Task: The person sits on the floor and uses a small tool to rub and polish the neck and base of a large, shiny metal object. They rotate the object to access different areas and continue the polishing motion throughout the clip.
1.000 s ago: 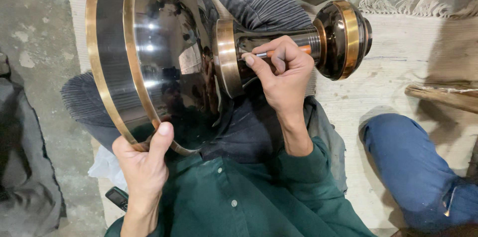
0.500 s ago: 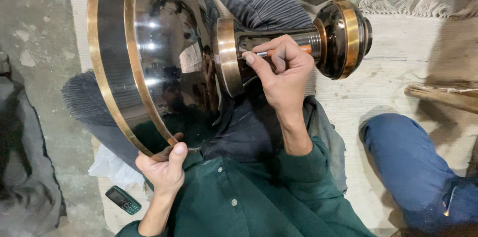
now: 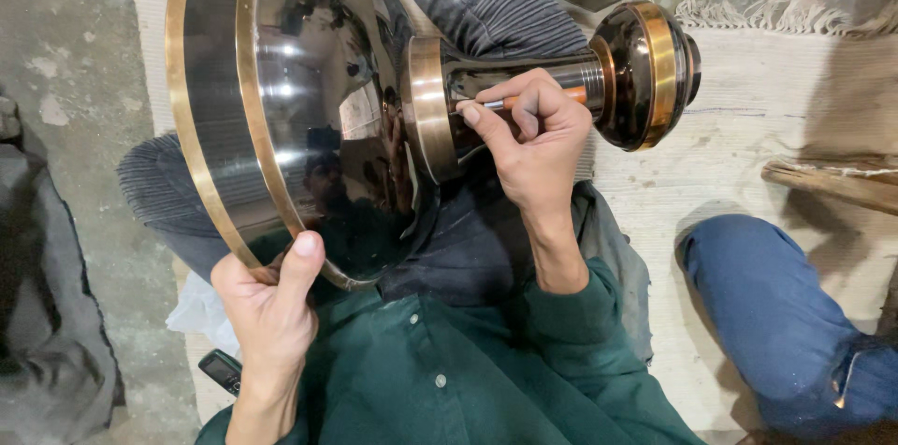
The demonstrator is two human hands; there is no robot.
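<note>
Brass-banded and glossy black, the large vase [image 3: 309, 117] lies on its side across the person's lap, filling the upper middle of the frame. Left hand [image 3: 267, 309] at lower left grips its wide rim, thumb over the edge. Right hand [image 3: 528, 141] at centre is closed round a thin orange-handled tool [image 3: 524, 101], its tip against the neck.

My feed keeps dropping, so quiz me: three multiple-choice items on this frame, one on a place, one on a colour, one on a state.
1. Where does the left hand grip the large glossy black metal vessel?
A. narrow neck
B. wide brass-banded rim
C. knob end

2. What colour is the shirt sleeve?
A. dark green
B. red
C. white

3. How is the thin orange-handled tool placed?
A. lying on the mat
B. pinched in the right hand, tip at the neck
C. in the left hand

Answers: 1 B, the thumb hooks over the rim; 2 A, the cloth is green; 3 B, the fingers pinch it.
</note>
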